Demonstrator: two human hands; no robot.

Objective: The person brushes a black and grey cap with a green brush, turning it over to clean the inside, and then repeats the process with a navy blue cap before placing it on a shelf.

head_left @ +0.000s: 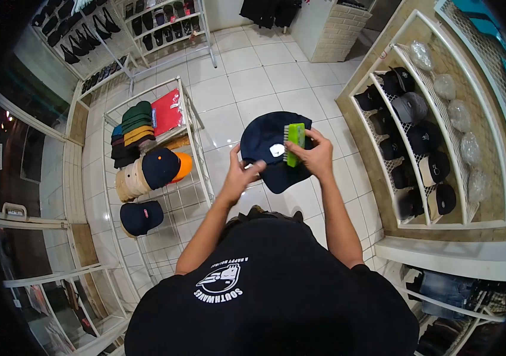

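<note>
A dark navy cap (259, 132) with a small white emblem on its front is held out before my chest, its brim pointing toward me. My left hand (241, 177) grips the cap at its left edge, with the thumb side over the front near the brim. In my right hand (315, 155) is a green scrub brush (297, 133) with pale bristles, pinched between thumb and fingers. The bristles face left and lie against the right part of the cap, beside the emblem. Some of the right fingers are hidden behind the brush and cap.
On the left, a white wire rack (198, 155) carries stacked caps (157, 168), folded beanies (136, 118) and a red packet (167, 113). A white shelf (426, 199) of caps stands at the right. Pale tiles (247, 59) cover the floor.
</note>
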